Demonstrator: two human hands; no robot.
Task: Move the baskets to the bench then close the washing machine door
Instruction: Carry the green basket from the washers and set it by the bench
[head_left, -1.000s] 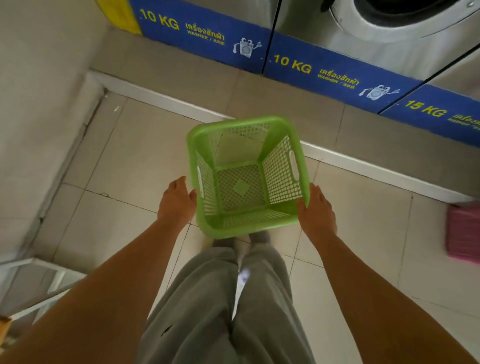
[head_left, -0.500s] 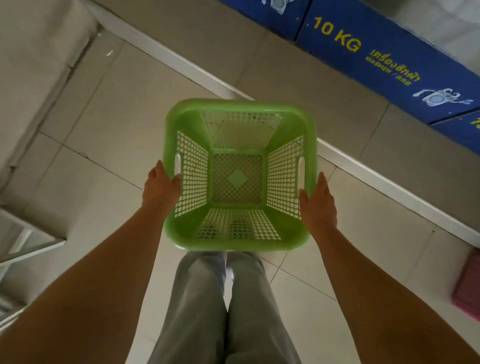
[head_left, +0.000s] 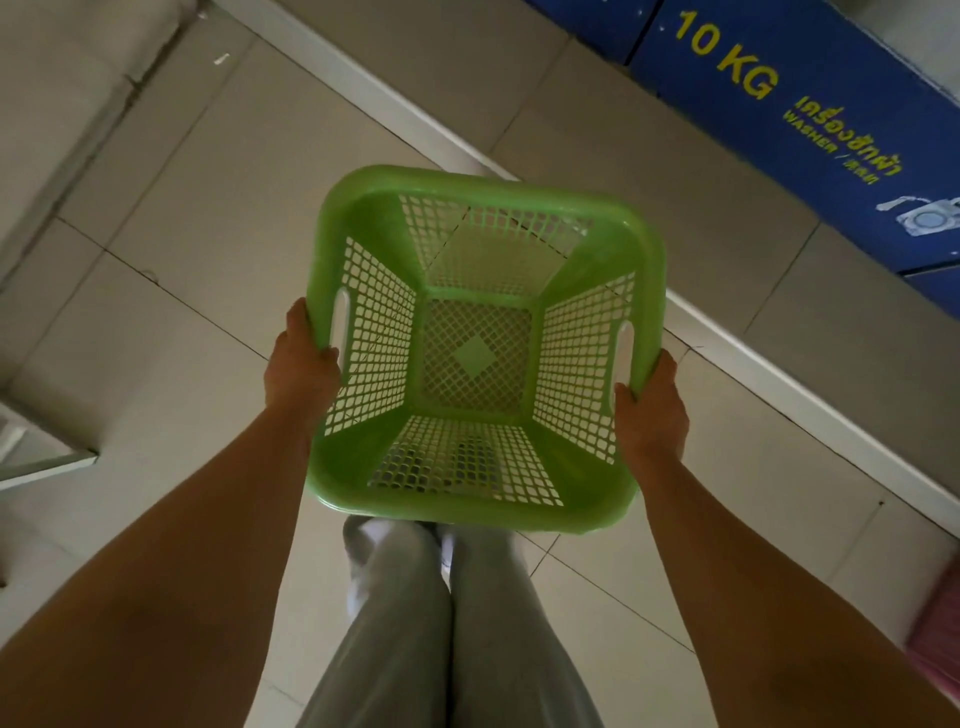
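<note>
A green plastic basket (head_left: 597, 218) with lattice walls hangs empty in the air over the tiled floor, in front of my legs. My left hand (head_left: 298, 374) grips its left rim beside the handle slot. My right hand (head_left: 652, 410) grips the right rim by the other slot. A pink basket (head_left: 940, 639) shows only as a sliver at the right edge. The washing machine door is out of view; just the blue "10 KG" base panel (head_left: 789, 119) of a washer shows at top right.
A raised tiled step with a white edge (head_left: 779, 374) runs diagonally before the washers. A pale wall stands at the left. A white metal frame (head_left: 36, 462) juts in at the left edge.
Both hands closed on the green basket's rim and lifted it off the floor toward me. The view has tilted down, so the washer doors left the frame.
</note>
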